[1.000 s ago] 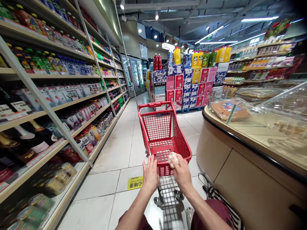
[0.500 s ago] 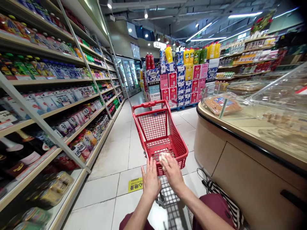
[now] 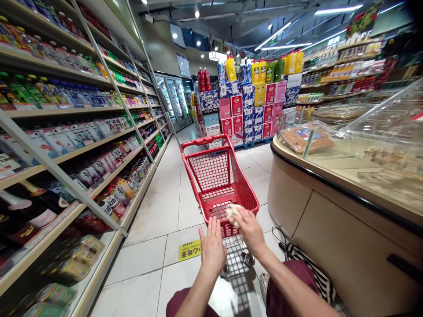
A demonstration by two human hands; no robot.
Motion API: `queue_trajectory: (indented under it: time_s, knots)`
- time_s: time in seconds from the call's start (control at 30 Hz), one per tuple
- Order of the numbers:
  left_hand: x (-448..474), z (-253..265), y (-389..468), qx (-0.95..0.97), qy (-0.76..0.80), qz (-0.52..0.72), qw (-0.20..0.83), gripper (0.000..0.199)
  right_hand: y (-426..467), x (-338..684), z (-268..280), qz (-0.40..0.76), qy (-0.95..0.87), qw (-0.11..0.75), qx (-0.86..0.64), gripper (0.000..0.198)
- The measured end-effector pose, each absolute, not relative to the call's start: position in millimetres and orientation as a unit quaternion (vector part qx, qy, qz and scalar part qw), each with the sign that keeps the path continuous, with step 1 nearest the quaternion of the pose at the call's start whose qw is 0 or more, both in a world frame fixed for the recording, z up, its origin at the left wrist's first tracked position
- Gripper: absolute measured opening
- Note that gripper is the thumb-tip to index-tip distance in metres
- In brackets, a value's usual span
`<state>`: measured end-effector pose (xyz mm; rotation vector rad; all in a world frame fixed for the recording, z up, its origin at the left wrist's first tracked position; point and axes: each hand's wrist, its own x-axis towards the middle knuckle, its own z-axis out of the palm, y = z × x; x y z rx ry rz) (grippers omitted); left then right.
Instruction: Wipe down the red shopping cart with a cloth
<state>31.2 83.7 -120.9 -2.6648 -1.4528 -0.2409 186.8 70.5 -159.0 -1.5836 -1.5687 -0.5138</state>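
A red plastic shopping cart [image 3: 211, 207] stands on the tiled floor straight ahead of me. My right hand [image 3: 249, 229] is closed on a crumpled whitish cloth [image 3: 233, 215] over the near right part of the cart's front rim. Flat and outstretched, my left hand [image 3: 212, 246] lies with its fingertips at the near left part of that rim. I cannot tell whether those fingertips press on the plastic. The cart's wheels show below, between my forearms.
Drink shelves [image 3: 76, 149] line the left side. On the right is a curved display counter [image 3: 297, 185] with packaged food [image 3: 304, 138]. Stacked drink boxes [image 3: 236, 112] stand behind the cart. A yellow floor sticker [image 3: 189, 250] and a striped bag [image 3: 309, 268] lie low down.
My right hand has moved right along the near rim with the cloth. My left hand has shifted slightly right. The cart's wheels have swivelled.
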Motion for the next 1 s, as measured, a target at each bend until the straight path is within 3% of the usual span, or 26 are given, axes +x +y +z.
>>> queue_trajectory:
  time_s: [0.13, 0.33, 0.47, 0.6, 0.8, 1.0]
  knots:
    - [26.8, -128.3, 85.5, -0.877, -0.464, -0.101, 0.071, 0.080, 67.9, 200.6, -157.9, -0.214, -0.545, 0.422, -0.692, 0.036]
    - [25.4, -134.0, 83.9, -0.877, -0.455, -0.110, 0.109, 0.081, 67.8, 190.1, -155.5, -0.195, -0.615, 0.378, -0.664, 0.040]
    - [27.5, -134.0, 82.9, -0.872, -0.465, -0.113, 0.104, 0.080, 60.8, 201.8, -153.6, -0.175, -0.546, 0.405, -0.712, 0.040]
    - [28.2, -136.2, 83.0, -0.871, -0.466, -0.113, 0.109, 0.081, 61.6, 175.6, -147.3, -0.153, -0.628, 0.400, -0.649, 0.038]
    - [24.8, -137.8, 82.9, -0.871, -0.461, -0.117, 0.123, 0.080, 73.3, 188.3, -125.5, -0.126, -0.577, 0.478, -0.650, 0.039]
    - [25.8, -136.9, 81.2, -0.880, -0.447, -0.123, 0.102, 0.080, 51.6, 222.7, -149.8, -0.211, -0.643, 0.296, -0.675, 0.039]
